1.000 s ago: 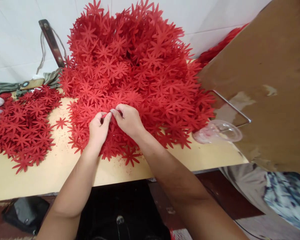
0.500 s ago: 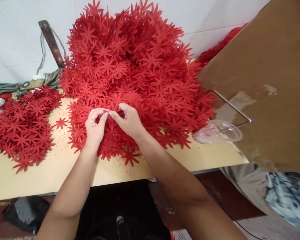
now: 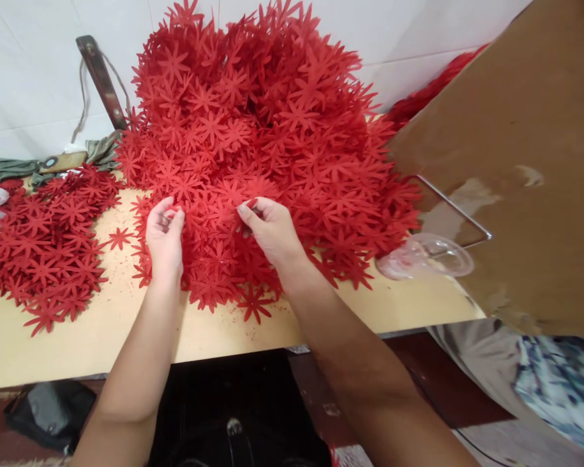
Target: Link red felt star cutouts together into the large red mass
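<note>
A large heap of red flower-shaped cut-outs (image 3: 292, 149) with narrow petals covers the middle of the table. Over its near left edge is my left hand (image 3: 164, 233), fingers curled, thumb and fingertips closed on a small red bit. My right hand (image 3: 272, 230) is above the front of the heap, its thumb and forefinger pinching a red flower cut-out that my fingers mostly hide. A gap separates the two hands. One loose red flower (image 3: 119, 238) lies flat on the table to the left, and another flower (image 3: 254, 303) sits at the heap's near edge.
A second pile of red flowers (image 3: 53, 240) lies on the left of the pale table (image 3: 214, 340). On the right are a clear plastic container (image 3: 423, 256), a bent metal rod (image 3: 455, 206) and a large brown board (image 3: 525, 149). A dark wooden strip (image 3: 101, 81) leans against the wall.
My hands were together with fingertips meeting over the heap. They have since drawn apart, the left one leftward and the right one rightward. The piles look the same.
</note>
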Demonstrator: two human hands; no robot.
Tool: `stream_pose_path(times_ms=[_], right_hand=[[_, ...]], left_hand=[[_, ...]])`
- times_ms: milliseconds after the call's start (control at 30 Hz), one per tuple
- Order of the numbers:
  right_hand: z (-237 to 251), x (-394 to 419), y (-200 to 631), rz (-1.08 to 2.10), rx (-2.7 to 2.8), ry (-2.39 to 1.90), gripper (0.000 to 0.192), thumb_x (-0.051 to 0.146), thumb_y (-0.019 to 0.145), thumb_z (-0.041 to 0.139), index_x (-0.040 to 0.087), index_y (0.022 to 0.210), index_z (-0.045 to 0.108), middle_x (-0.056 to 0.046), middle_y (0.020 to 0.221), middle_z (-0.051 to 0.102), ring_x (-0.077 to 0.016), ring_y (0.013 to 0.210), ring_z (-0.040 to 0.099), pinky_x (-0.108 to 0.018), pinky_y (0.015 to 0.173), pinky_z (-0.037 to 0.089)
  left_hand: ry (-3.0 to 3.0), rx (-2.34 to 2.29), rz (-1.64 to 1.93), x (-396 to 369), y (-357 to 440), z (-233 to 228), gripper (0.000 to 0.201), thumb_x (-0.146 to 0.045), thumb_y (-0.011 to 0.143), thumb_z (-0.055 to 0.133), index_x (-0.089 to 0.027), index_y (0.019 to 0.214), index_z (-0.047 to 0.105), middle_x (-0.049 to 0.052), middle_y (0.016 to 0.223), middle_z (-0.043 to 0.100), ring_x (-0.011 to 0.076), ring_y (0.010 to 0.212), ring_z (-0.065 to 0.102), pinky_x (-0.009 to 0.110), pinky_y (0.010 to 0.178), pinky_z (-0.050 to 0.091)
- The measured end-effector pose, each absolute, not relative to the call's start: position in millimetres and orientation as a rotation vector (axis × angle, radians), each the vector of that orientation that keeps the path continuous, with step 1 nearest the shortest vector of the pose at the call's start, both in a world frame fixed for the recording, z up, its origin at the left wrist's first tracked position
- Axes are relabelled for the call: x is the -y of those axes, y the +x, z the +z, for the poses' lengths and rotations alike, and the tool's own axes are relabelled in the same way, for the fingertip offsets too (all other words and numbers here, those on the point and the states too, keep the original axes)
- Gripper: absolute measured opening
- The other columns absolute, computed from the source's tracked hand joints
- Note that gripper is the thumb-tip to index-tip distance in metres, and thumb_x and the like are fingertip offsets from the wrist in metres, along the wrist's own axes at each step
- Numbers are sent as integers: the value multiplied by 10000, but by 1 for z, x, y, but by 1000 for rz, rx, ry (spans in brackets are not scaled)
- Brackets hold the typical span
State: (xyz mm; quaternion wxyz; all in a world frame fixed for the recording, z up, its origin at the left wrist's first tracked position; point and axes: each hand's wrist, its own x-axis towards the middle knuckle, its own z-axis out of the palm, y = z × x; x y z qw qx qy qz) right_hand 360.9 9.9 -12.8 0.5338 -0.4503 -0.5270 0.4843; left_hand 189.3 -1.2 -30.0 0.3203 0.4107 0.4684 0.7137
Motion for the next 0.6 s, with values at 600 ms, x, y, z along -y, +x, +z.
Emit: stream_pose_path(times_ms=[600], right_hand=[[-13,-6,354,928,1572,-953,96,242,751,507,193,686,456,21,651,502,-101,636,469,-250,644,393]], left_hand=[[1226,-1077,1550,17,225,-29,223,-319,637,746,-182,802,685,7,786,697,95,729,619,236,757,495]])
